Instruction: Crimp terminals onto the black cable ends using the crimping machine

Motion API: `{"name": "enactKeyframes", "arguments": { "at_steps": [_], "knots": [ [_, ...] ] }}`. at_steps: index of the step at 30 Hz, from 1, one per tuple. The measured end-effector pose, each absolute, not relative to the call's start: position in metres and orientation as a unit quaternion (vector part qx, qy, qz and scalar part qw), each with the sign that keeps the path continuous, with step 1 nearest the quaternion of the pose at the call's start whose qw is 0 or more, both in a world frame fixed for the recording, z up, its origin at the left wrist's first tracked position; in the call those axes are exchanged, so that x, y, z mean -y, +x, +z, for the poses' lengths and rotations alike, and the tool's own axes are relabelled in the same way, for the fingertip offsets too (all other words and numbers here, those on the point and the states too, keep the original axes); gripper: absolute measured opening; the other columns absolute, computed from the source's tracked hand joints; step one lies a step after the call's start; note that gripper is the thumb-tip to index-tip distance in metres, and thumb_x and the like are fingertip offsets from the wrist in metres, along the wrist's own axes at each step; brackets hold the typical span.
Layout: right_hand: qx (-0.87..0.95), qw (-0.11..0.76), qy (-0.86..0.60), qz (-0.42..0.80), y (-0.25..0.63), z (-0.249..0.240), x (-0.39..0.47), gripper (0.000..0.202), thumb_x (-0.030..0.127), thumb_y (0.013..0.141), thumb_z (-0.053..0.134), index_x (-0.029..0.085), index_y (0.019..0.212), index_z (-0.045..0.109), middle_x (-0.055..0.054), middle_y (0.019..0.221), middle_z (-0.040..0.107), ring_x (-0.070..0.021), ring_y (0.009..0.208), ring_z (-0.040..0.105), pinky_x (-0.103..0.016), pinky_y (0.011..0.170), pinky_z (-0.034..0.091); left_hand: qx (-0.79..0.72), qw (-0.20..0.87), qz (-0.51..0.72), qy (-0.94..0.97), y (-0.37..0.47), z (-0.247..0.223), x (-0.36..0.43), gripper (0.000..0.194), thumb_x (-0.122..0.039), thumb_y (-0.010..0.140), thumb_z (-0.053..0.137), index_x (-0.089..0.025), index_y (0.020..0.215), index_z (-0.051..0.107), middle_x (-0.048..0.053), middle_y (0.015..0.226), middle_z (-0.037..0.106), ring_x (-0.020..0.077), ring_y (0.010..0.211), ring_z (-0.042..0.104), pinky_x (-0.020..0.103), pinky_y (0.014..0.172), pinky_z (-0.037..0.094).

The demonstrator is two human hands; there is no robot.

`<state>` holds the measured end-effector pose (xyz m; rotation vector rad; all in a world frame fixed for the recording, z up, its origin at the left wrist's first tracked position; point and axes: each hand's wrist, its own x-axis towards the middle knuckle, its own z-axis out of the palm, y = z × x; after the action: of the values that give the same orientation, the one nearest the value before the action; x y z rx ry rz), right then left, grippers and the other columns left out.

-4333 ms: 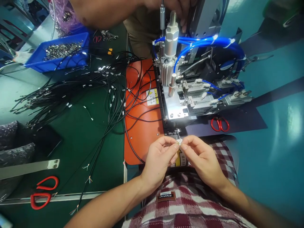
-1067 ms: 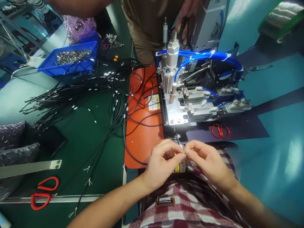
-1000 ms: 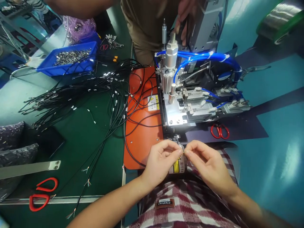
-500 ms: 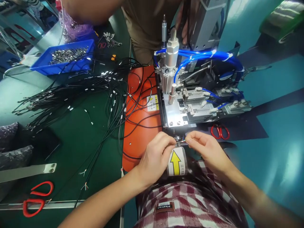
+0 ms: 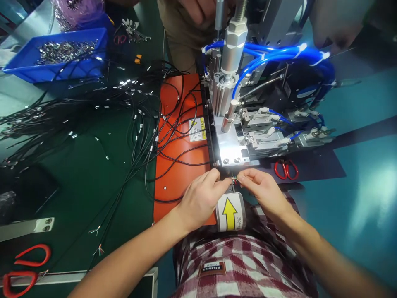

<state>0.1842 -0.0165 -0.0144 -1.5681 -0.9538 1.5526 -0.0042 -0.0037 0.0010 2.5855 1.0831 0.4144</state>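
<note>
My left hand (image 5: pixel 201 200) is closed in a pinch beside the front edge of the orange plate (image 5: pixel 176 182). From its fingertips stick out the thin coloured wires (image 5: pixel 235 179) of a cable, mostly hidden by the fingers. Across from it, my right hand (image 5: pixel 263 188) pinches the ends of these wires between thumb and forefinger. Both hands meet just below the bright metal block of the machine (image 5: pixel 229 145), above a label with a yellow arrow (image 5: pixel 230 214).
Black cables (image 5: pixel 136 145) spread over the green table and orange plate. A blue bin (image 5: pixel 58 58) holds small metal parts. Red-handled scissors (image 5: pixel 285 169) lie right of the machine, another red-handled pair (image 5: pixel 31 265) at lower left. Blue air hoses (image 5: pixel 279 54) arch overhead. A co-worker's hand (image 5: pixel 198 10) shows behind.
My right hand has come closer to my left, and the wires between them look fanned out. The view has shifted nearer the machine. The co-worker's arm has left the top left.
</note>
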Motion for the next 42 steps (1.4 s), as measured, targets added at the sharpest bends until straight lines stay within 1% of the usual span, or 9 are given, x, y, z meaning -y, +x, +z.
{"name": "enactKeyframes", "arguments": {
  "at_steps": [5,9,15,20,26,30,36,39,42],
  "knots": [
    [0.376,0.358,-0.610,0.599,0.185,-0.016,0.017,0.030,0.045,0.073,0.070,0.016,0.072,0.061,-0.001,0.069,0.058,-0.0150,0.064,0.051,-0.028,0.064,0.043,-0.384,0.191,0.130,0.894,-0.005,0.000,0.004,0.035,-0.018,0.097,0.034,-0.013,0.114,0.064,0.011,0.089,0.054,0.0196,0.081,0.059,0.030,0.067,0.054],
    [0.388,0.355,-0.613,0.590,0.186,-0.014,0.018,0.030,0.046,0.075,0.069,0.017,0.072,0.061,-0.001,0.069,0.059,-0.0153,0.064,0.053,-0.028,0.064,0.044,-0.384,0.210,0.139,0.888,-0.006,-0.001,0.004,0.034,-0.018,0.096,0.036,-0.014,0.117,0.063,0.011,0.092,0.053,0.0198,0.084,0.060,0.030,0.067,0.056],
    [0.397,0.357,-0.611,0.585,0.186,-0.015,0.019,0.030,0.046,0.075,0.069,0.017,0.072,0.060,-0.001,0.068,0.058,-0.0156,0.064,0.053,-0.028,0.064,0.045,-0.384,0.204,0.138,0.890,-0.007,-0.002,0.005,0.035,-0.018,0.096,0.035,-0.016,0.119,0.062,0.010,0.095,0.053,0.0191,0.085,0.060,0.030,0.069,0.057],
    [0.403,0.360,-0.612,0.578,0.185,-0.017,0.020,0.029,0.044,0.076,0.068,0.017,0.073,0.060,-0.001,0.068,0.057,-0.0152,0.064,0.052,-0.027,0.063,0.045,-0.393,0.216,0.131,0.884,-0.005,-0.002,0.005,0.034,-0.017,0.095,0.037,-0.015,0.118,0.063,0.012,0.096,0.053,0.0210,0.086,0.061,0.032,0.070,0.057],
    [0.405,0.367,-0.606,0.579,0.185,-0.016,0.021,0.024,0.040,0.078,0.066,0.017,0.074,0.059,0.000,0.070,0.056,-0.0142,0.064,0.051,-0.026,0.064,0.044,-0.391,0.223,0.125,0.884,-0.006,-0.001,0.005,0.035,-0.018,0.095,0.037,-0.015,0.118,0.063,0.012,0.095,0.052,0.0209,0.085,0.060,0.033,0.069,0.057],
    [0.411,0.371,-0.605,0.572,0.186,-0.017,0.022,0.024,0.039,0.078,0.067,0.017,0.074,0.060,0.000,0.069,0.057,-0.0140,0.063,0.051,-0.026,0.062,0.044,-0.386,0.225,0.131,0.885,-0.006,-0.001,0.005,0.034,-0.016,0.094,0.039,-0.013,0.118,0.063,0.013,0.094,0.052,0.0219,0.084,0.061,0.033,0.069,0.057],
    [0.417,0.397,-0.605,0.550,0.184,-0.023,0.023,0.022,0.038,0.078,0.067,0.017,0.074,0.061,-0.002,0.071,0.059,-0.0153,0.065,0.052,-0.027,0.062,0.045,-0.390,0.219,0.120,0.886,-0.004,-0.001,0.005,0.034,-0.017,0.095,0.039,-0.013,0.118,0.064,0.012,0.094,0.053,0.0212,0.083,0.061,0.033,0.068,0.057],
    [0.421,0.418,-0.605,0.530,0.181,-0.028,0.026,0.021,0.038,0.080,0.065,0.018,0.075,0.060,-0.001,0.070,0.057,-0.0148,0.065,0.050,-0.026,0.060,0.043,-0.389,0.214,0.117,0.888,-0.005,-0.001,0.005,0.034,-0.019,0.096,0.038,-0.014,0.119,0.063,0.012,0.096,0.053,0.0208,0.087,0.061,0.033,0.070,0.057],
    [0.425,0.438,-0.601,0.516,0.178,-0.033,0.030,0.019,0.036,0.082,0.064,0.019,0.075,0.059,0.000,0.069,0.055,-0.0140,0.064,0.047,-0.025,0.058,0.040,-0.388,0.205,0.108,0.892,-0.005,-0.002,0.005,0.035,-0.020,0.097,0.036,-0.015,0.121,0.061,0.011,0.096,0.053,0.0204,0.087,0.061,0.033,0.069,0.057]
  ]
}}
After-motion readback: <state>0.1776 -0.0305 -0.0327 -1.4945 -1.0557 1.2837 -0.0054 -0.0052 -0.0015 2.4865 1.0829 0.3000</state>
